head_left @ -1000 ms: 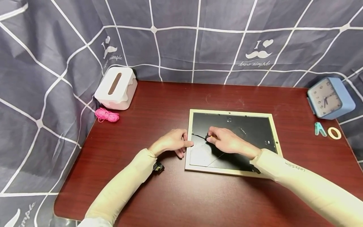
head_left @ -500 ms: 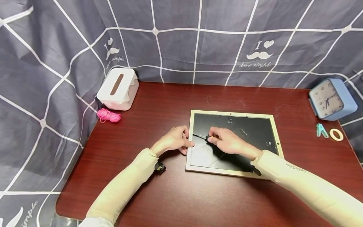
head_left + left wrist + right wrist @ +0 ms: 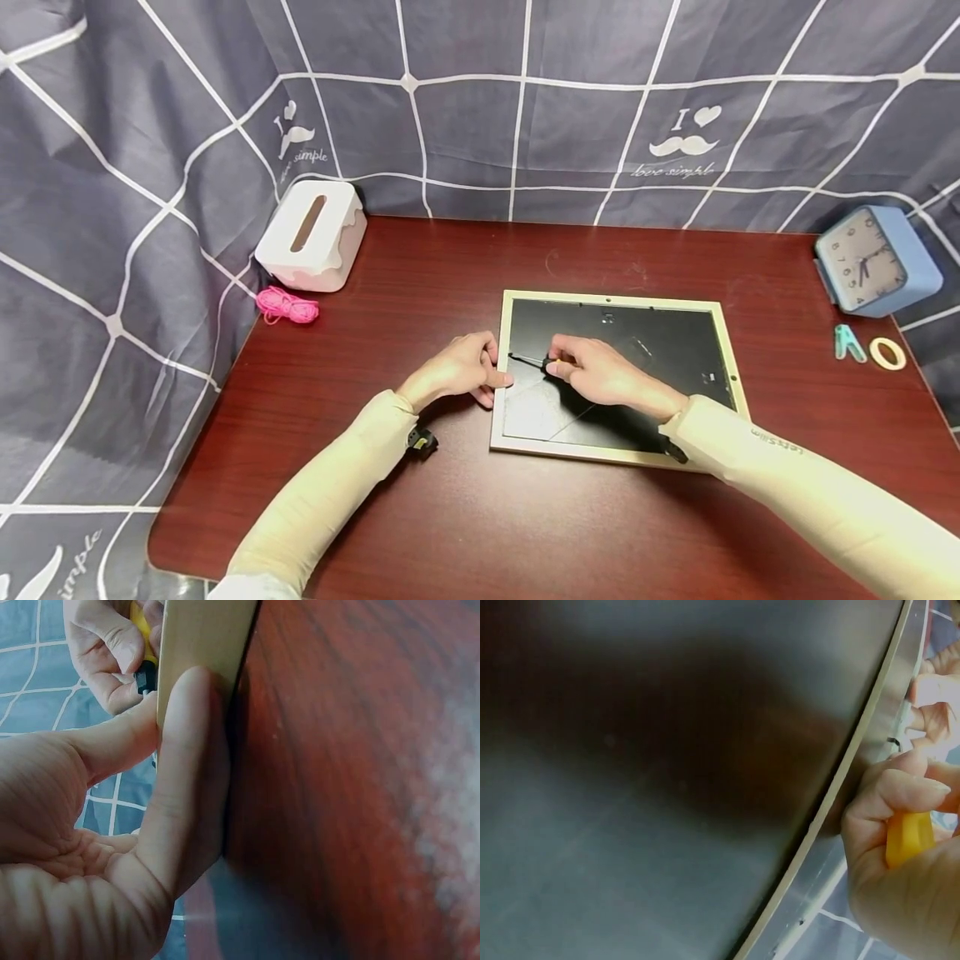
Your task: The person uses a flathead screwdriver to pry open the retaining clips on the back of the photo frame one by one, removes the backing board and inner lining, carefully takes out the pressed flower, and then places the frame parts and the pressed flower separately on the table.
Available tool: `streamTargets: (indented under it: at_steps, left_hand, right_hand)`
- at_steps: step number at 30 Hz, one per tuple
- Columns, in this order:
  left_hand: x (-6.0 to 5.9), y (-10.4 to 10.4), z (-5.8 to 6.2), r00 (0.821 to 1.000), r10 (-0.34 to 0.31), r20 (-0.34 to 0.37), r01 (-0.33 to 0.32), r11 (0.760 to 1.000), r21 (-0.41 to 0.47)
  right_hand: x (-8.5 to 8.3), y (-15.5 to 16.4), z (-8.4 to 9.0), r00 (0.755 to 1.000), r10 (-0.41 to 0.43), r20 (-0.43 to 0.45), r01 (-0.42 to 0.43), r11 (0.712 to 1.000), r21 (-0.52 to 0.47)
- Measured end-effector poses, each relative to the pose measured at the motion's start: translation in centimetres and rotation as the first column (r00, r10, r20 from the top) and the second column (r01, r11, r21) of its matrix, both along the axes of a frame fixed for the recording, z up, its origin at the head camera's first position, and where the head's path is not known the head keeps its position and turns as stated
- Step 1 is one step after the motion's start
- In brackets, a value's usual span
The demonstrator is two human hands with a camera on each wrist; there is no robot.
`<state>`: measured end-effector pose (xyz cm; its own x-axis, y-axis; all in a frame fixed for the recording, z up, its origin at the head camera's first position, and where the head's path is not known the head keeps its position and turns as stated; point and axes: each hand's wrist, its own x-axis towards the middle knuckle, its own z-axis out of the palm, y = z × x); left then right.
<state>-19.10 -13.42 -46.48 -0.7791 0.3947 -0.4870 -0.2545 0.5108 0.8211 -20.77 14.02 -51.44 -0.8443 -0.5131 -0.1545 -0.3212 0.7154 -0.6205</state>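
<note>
A picture frame [image 3: 498, 417] with a pale wooden rim lies face down on the table. Its black backing board [image 3: 675, 333] faces up. My left hand [image 3: 459, 368] pinches the left rim, thumb over the top and fingers along the outer side; the left wrist view shows the index finger flat against the wood. In my right hand [image 3: 603, 375] is a screwdriver [image 3: 909, 838] with a yellow and black handle, gripped between thumb and fingers over the board. Its thin shaft points left, the tip right at a small dark tab [image 3: 512, 356] by the rim's inner edge.
A white and pink tissue box [image 3: 311, 233] stands at the back left, with a pink cord bundle [image 3: 287, 306] before it. On the right are a blue alarm clock [image 3: 873, 262], a teal letter A [image 3: 849, 343] and a cream ring [image 3: 888, 353]. Grid-patterned cloth [image 3: 570, 125] hangs behind.
The left hand's fingers have drawn in closer against the frame's side. The right hand and screwdriver stay nearly in place, the tip still by the left rim.
</note>
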Motion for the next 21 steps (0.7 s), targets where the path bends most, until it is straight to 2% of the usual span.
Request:
streamTargets:
  at_steps: [8,11,13,16,18,21]
  left_hand:
    - [-0.1,0.0,-0.1,1.000,-0.013,0.008,0.013,1.000,0.008]
    - [-0.2,0.0,-0.1,1.000,-0.022,0.008,0.022,1.000,0.005]
    - [-0.3,0.0,0.0,0.999,-0.032,0.007,0.032,0.999,0.003]
    - [-0.4,0.0,0.1,0.999,-0.040,0.012,0.041,0.999,-0.006]
    - [-0.4,0.0,0.2,0.999,-0.036,0.019,0.036,0.999,-0.012]
    - [-0.4,0.2,0.1,0.999,-0.025,0.021,0.025,1.000,-0.009]
  right_hand:
    - [0.0,0.1,-0.1,1.000,-0.002,0.008,0.002,1.000,-0.025]
    - [0.3,0.1,0.4,1.000,-0.006,0.002,0.006,0.999,-0.038]
    - [0.6,-0.1,1.2,1.000,-0.011,-0.002,0.011,0.999,-0.053]
    - [1.5,-0.7,3.6,1.000,-0.005,0.008,0.005,0.996,-0.093]
    - [2.1,-1.2,5.0,0.998,0.001,0.061,0.007,0.991,-0.131]
    - [2.6,-1.8,6.5,0.995,0.009,0.102,0.003,0.992,-0.125]
